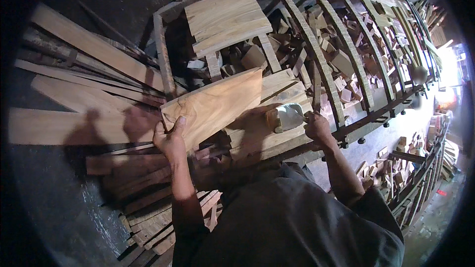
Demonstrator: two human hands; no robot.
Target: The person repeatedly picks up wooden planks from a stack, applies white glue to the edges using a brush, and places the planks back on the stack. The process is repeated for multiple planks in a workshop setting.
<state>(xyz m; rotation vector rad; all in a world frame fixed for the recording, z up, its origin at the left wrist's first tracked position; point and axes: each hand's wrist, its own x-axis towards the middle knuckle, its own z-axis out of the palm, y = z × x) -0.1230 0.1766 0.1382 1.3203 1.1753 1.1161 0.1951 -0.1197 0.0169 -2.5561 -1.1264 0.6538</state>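
My left hand (170,139) grips the near left end of a light wooden board (217,104), thumb on top. The board is tilted, its far end over the metal frame. In my right hand (318,127), fingers closed, is the short handle of a pale, scoop-like tool (290,116) with a wide, whitish head and a brownish left side. Its exact kind is unclear. The head is just above or on some light boards (269,138) that lie side by side in front of me. The left board's shadow falls across them.
A long metal frame with crossbars (332,44) holds many wood offcuts (341,64). Joined-looking boards (227,17) rest on its far left part. Long planks (74,123) lie at left, more stacked wood (153,217) below. Another rack (420,178) with offcuts stands at right.
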